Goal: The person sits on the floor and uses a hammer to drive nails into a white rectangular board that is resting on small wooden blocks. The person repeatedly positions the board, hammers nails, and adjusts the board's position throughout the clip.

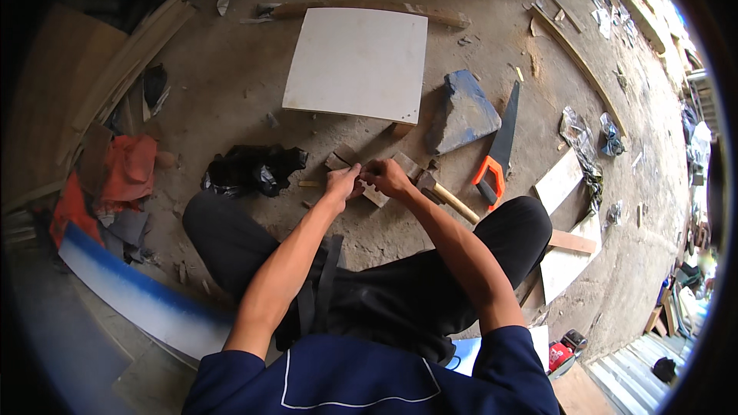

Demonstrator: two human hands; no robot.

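Observation:
My left hand (343, 184) and my right hand (386, 176) meet in front of my crossed legs, with fingers closed and fingertips close together. Whatever they pinch is too small or hidden to make out. Small wooden blocks lie under and around them, one wood piece (337, 160) by the left fingers and another wood piece (407, 162) beyond the right hand. Just right of my right hand a hammer (457, 203) rests on the ground, its wooden handle slanting toward my right knee. Farther right lies a handsaw (503, 134) with a dark blade and an orange and black handle.
A white square board (357, 61) sits ahead, raised on wood. Right of it is a blue-grey chunky block (463, 113). A crumpled black plastic bag (254, 169) lies left, near an orange cloth (129, 169). White board offcuts (559, 181) lie right of my knee.

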